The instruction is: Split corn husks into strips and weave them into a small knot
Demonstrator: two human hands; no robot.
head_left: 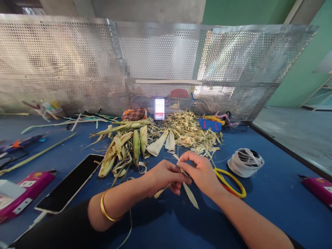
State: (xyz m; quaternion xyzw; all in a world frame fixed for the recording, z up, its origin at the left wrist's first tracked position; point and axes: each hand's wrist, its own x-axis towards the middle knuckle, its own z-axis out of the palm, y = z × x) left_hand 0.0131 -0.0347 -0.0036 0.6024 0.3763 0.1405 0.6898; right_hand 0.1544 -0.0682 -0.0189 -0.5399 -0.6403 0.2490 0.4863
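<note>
Both hands meet above the blue table, working on pale corn husk strips [191,197]. My left hand [166,178] is closed on the strips, one end poking out below its fingers on the left and a pointed leaf-like piece hanging down to the right. Thumb and forefinger of my right hand [201,173] pinch the upper part of the same husk. A thin thread seems to run near the fingers, but how it is wound cannot be made out. Just beyond the hands lie two wide cream husk pieces [157,143].
A heap of shredded husk [192,129] and whole green husks [111,157] lies ahead. On the right sit a spool of white string [246,162] and a yellow ring [237,183]. A phone [70,183] and a magenta power strip [33,190] lie left. Perforated metal mesh [160,52] stands behind.
</note>
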